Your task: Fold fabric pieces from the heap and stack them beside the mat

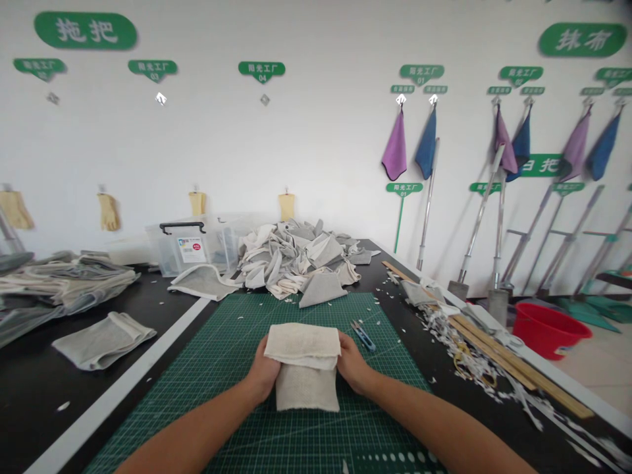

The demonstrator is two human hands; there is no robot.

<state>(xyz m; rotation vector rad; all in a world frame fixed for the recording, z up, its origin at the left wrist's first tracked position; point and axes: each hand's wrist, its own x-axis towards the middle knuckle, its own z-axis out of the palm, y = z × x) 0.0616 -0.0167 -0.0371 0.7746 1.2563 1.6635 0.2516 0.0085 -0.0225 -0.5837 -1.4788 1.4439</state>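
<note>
Between my two hands is a folded cream cloth piece (307,388), its upper part turned over in a flap. My left hand (264,368) grips its left edge, with the fingers mostly hidden behind the fabric. On the opposite edge, my right hand (353,363) holds it in the same way. The cloth is above the green cutting mat (212,368); I cannot tell whether its lower edge touches. Small blue-handled thread snips (364,336) lie on the mat just beyond my right hand.
A heap of grey and cream cloth pieces (296,253) covers the mat's far end, beside a clear plastic box (190,247). More cloth (103,341) lies at left. Wooden strips (523,359) and white scraps (459,355) line the right edge. A red bucket (548,329) stands beyond.
</note>
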